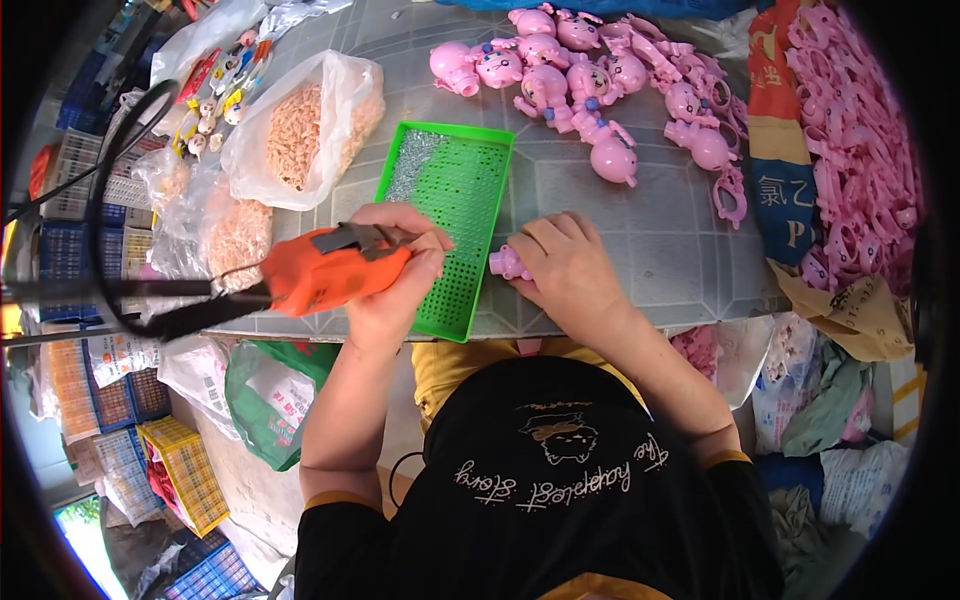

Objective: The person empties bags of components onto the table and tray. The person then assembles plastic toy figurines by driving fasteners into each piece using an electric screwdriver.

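Observation:
My left hand [405,255] is wrapped around an orange electric screwdriver [325,275], over the near-left side of a green perforated tray [465,200]. The tool has black parts, and a dark cord or arm runs off to the left. Small silver screw-like pieces [412,165] lie heaped in the tray's far-left corner. To the right of the tray, my right hand [575,265] rests on the table with its fingers closed on a pink plastic toy part [508,263]. Only the knobbed end of that part shows; my fingers hide the rest.
Several pink toy figures [545,85] lie at the back of the grey table [560,190]. At right, a sack [780,150] stands beside a heap of pink parts [860,150]. Plastic bags of peach-coloured pieces [293,135] sit at left, near small painted figures [210,110]. A black cable loop [95,200] hangs left.

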### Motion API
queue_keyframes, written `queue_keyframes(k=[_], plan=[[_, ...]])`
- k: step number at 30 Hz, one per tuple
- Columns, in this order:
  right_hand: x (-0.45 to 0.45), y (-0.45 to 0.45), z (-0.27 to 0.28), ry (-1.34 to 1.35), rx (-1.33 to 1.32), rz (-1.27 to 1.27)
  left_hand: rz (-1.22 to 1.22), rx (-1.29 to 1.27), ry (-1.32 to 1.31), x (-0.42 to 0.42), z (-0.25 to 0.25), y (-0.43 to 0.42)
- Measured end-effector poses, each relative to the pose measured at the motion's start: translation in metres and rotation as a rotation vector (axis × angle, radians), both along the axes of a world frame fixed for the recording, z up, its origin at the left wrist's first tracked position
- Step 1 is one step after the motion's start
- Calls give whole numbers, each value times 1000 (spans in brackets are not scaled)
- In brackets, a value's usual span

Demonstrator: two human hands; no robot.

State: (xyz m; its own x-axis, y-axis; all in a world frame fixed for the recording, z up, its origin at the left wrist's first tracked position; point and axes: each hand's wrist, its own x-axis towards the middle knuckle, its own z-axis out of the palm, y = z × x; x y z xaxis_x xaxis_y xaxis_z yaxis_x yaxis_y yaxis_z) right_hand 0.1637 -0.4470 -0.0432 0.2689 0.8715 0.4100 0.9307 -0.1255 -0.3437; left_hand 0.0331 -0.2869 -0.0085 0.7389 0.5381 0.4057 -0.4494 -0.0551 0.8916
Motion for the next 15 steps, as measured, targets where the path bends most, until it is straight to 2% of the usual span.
queue_keyframes(k=[2, 6, 15], plan=[[0, -1, 0, -5, 0, -2, -27, 54, -40, 0, 9, 0], [1, -1, -1, 8, -6, 11, -79, -33, -92, 12, 23, -14], [1, 0, -5, 14, 3, -5, -139, -100, -89, 31, 12, -20]])
